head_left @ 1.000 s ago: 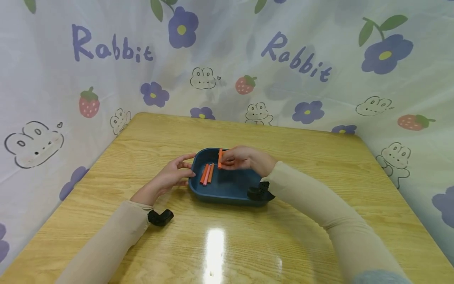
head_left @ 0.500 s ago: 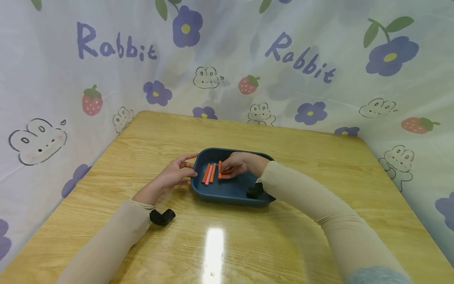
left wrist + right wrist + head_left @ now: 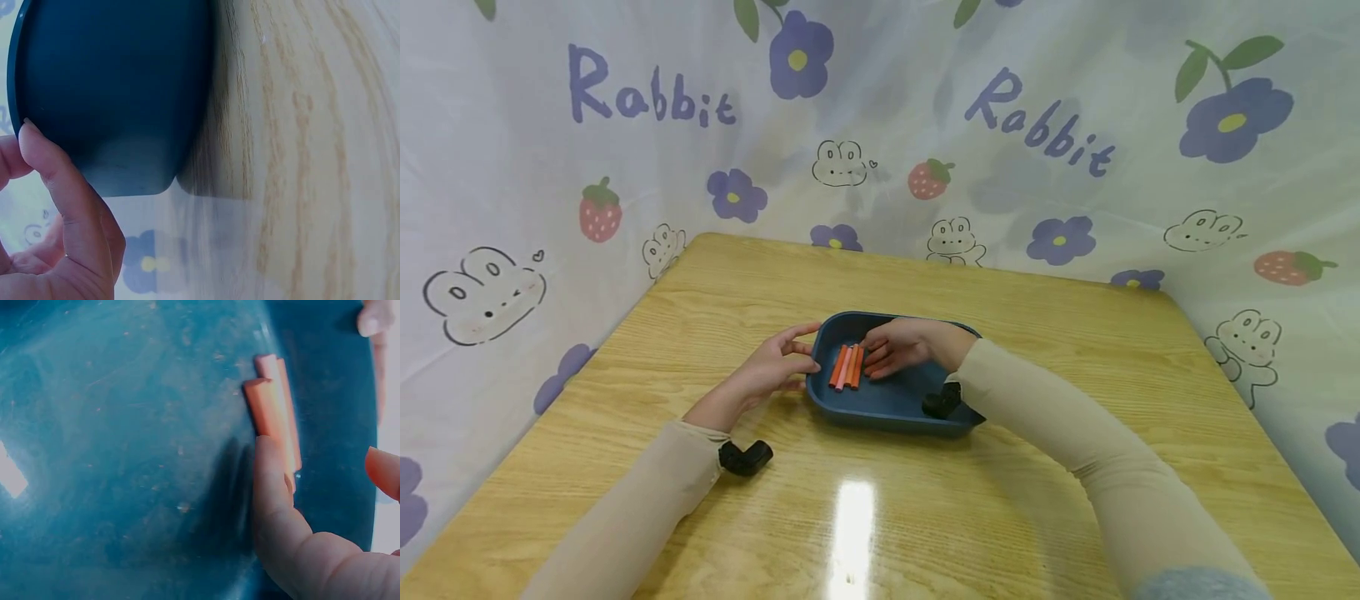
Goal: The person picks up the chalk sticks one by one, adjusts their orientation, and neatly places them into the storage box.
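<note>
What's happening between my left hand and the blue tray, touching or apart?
Touching. The left wrist view shows it: your left hand has its thumb tip on the rim of the tray.

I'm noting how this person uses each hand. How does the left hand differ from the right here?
The left hand pinches the tray's rim, while the right hand is inside the tray, one finger seemingly touching the sticks. The left hand has a grip; the right hand's visible fingers are parted. Both are bare, below beige sleeves.
</note>
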The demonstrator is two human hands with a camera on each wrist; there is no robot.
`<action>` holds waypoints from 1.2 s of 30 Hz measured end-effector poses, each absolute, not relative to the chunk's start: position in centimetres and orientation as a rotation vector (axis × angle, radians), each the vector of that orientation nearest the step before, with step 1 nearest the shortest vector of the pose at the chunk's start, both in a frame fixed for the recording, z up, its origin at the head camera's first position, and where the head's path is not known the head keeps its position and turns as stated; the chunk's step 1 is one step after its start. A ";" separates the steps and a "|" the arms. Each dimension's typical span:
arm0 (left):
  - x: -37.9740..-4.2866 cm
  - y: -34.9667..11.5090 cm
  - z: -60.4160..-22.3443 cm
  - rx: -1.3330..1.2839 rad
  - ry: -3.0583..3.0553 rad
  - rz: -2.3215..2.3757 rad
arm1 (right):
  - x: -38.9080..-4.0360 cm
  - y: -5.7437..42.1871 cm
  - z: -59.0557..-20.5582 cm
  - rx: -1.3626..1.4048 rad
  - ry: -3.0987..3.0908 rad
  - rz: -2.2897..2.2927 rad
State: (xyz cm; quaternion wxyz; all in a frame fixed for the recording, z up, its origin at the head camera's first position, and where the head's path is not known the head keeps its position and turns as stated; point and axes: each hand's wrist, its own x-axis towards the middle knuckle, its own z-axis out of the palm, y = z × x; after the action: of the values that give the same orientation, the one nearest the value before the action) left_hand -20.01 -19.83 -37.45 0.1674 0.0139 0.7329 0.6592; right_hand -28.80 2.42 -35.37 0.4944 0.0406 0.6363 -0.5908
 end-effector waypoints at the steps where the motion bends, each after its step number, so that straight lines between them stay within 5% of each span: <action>1: -20.0 -19.8 -37.5 0.041 2.085 1.876 | -28.8 2.6 -35.2 0.081 1.543 -1.430; 18: -20.0 -19.6 -37.3 0.027 2.087 1.870 | -27.1 7.2 -32.0 -0.133 1.501 -1.552; 36: -20.0 -19.4 -37.4 0.022 2.106 1.861 | -25.1 17.0 -32.0 -0.055 1.528 -1.734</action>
State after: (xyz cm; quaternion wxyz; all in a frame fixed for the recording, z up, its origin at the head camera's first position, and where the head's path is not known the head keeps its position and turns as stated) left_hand -20.04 -19.35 -37.42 0.1646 0.0076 0.7391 0.6531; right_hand -25.10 17.05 -32.05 0.4032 -0.0219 0.6047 -0.6865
